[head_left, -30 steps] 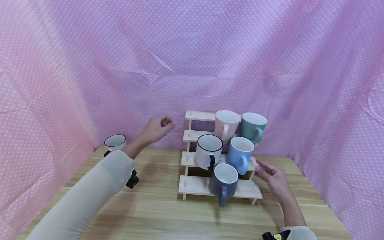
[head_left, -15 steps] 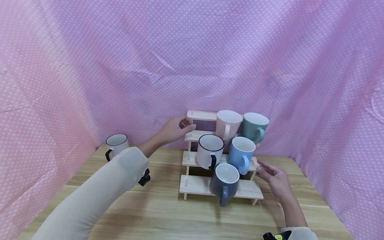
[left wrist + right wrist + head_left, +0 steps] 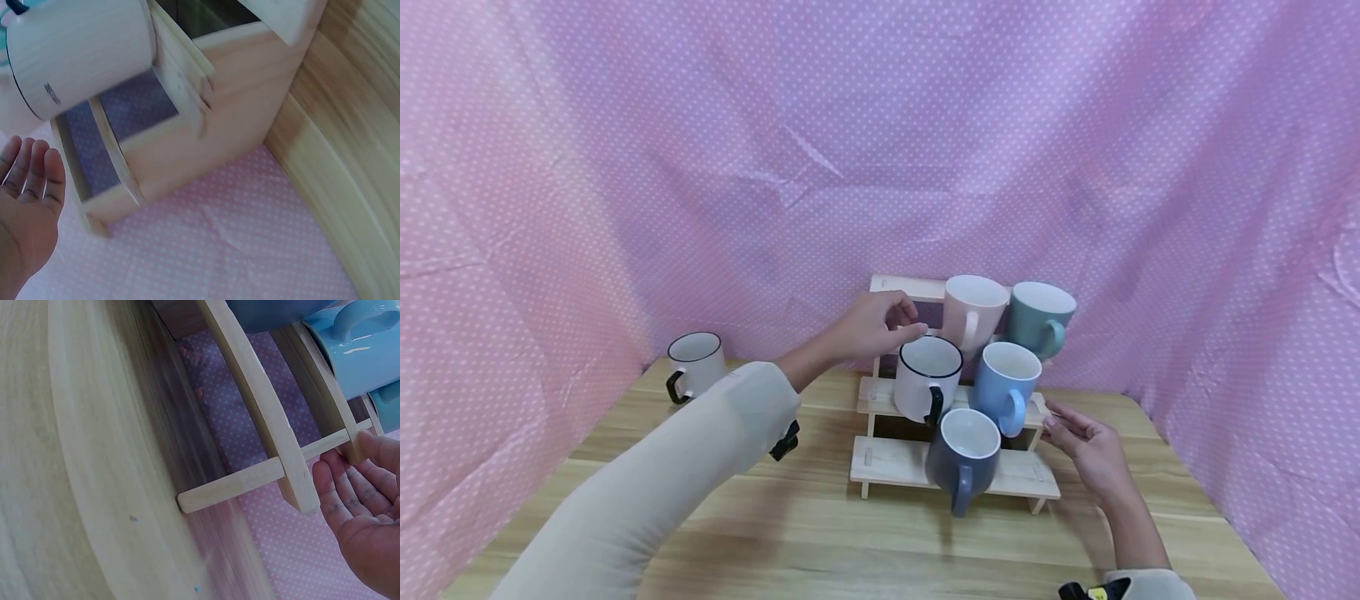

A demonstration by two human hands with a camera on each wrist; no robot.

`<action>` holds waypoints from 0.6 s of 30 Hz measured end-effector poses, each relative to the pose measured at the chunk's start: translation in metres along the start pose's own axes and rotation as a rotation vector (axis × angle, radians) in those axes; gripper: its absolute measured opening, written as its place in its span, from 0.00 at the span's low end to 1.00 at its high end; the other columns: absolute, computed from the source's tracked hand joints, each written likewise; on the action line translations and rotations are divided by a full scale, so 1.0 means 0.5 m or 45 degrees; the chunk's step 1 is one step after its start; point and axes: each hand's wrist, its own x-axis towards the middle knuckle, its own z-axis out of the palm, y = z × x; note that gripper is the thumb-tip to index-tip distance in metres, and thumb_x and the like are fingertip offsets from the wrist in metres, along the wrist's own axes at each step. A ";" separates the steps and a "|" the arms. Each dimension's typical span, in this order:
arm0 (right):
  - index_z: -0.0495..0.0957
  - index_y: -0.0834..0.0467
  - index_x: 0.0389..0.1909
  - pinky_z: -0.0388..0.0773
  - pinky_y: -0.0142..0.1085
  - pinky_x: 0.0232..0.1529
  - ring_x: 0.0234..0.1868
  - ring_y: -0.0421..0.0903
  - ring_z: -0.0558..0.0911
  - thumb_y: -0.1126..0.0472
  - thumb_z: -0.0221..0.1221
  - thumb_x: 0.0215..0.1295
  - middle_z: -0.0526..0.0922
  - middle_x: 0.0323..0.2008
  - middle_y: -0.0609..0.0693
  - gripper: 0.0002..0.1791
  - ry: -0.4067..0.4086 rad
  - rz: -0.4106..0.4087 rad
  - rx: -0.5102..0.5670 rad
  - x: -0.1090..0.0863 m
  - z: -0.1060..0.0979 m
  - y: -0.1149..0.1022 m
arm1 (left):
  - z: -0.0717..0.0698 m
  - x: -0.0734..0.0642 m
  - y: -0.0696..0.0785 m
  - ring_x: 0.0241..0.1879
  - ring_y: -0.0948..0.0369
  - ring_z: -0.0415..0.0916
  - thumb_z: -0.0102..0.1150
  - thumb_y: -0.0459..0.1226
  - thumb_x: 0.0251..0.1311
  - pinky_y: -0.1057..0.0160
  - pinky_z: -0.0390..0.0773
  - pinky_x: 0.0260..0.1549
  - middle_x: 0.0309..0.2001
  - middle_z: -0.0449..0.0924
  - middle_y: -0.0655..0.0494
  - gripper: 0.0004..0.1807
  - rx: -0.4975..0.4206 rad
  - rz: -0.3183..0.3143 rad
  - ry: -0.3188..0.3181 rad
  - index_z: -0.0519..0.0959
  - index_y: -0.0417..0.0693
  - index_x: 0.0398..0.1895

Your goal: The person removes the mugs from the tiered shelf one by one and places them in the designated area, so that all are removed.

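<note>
A tiered wooden shelf rack (image 3: pixel 880 462) carries several mugs. My left hand (image 3: pixel 880 327) is above its left side, fingers loosely bent and holding nothing, just behind a white mug with a black rim (image 3: pixel 917 392). In the left wrist view the fingers (image 3: pixel 54 172) stand apart from that mug (image 3: pixel 81 53). At the rack's right side my right hand (image 3: pixel 1093 457) pinches the end of a shelf board, its thumb (image 3: pixel 378 450) on the board and the fingers beneath. Near it sits a light blue mug (image 3: pixel 1002 385). A dark grey-blue mug (image 3: pixel 958 468) stands on the lowest step.
A pink mug (image 3: pixel 962 321) and a green mug (image 3: pixel 1030 321) stand higher on the rack. Another white mug with a black rim and handle (image 3: pixel 700 371) is on the wooden table (image 3: pixel 820 542) at left. A pink dotted cloth (image 3: pixel 737 167) hangs behind.
My left hand has moved right, from beside the rack to over its left side behind the white mug. The right hand stays at the rack's right side.
</note>
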 end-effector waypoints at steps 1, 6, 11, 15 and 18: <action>0.64 0.72 0.72 0.82 0.29 0.51 0.43 0.36 0.87 0.62 0.59 0.76 0.86 0.44 0.32 0.30 -0.002 0.001 0.000 0.000 0.000 0.000 | 0.004 0.002 0.005 0.40 0.61 0.77 0.62 0.52 0.70 0.63 0.80 0.38 0.41 0.81 0.59 0.19 0.009 0.007 -0.004 0.79 0.48 0.50; 0.64 0.72 0.72 0.82 0.28 0.50 0.42 0.36 0.87 0.62 0.59 0.76 0.86 0.44 0.33 0.30 0.010 0.001 0.010 -0.003 0.000 -0.002 | 0.027 0.014 0.036 0.40 0.62 0.75 0.61 0.54 0.70 0.65 0.80 0.39 0.42 0.79 0.60 0.20 0.038 0.047 -0.023 0.79 0.48 0.51; 0.64 0.72 0.72 0.82 0.27 0.49 0.42 0.36 0.87 0.61 0.60 0.75 0.86 0.43 0.32 0.31 0.005 -0.002 0.025 -0.005 -0.001 -0.003 | 0.044 0.026 0.064 0.40 0.62 0.75 0.62 0.52 0.70 0.67 0.80 0.38 0.41 0.79 0.60 0.17 0.028 0.111 -0.032 0.79 0.50 0.49; 0.64 0.72 0.71 0.82 0.28 0.50 0.42 0.37 0.88 0.61 0.60 0.75 0.86 0.44 0.33 0.31 0.008 -0.008 0.028 -0.004 0.000 -0.001 | 0.053 0.034 0.078 0.40 0.62 0.76 0.63 0.50 0.69 0.68 0.79 0.39 0.40 0.80 0.58 0.16 -0.011 0.135 -0.042 0.81 0.48 0.48; 0.65 0.72 0.71 0.82 0.28 0.50 0.42 0.37 0.87 0.61 0.60 0.75 0.86 0.45 0.34 0.30 0.012 -0.014 0.015 -0.003 0.001 0.000 | 0.060 0.040 0.084 0.41 0.63 0.77 0.63 0.49 0.69 0.68 0.80 0.41 0.42 0.82 0.59 0.16 -0.027 0.123 -0.054 0.83 0.47 0.48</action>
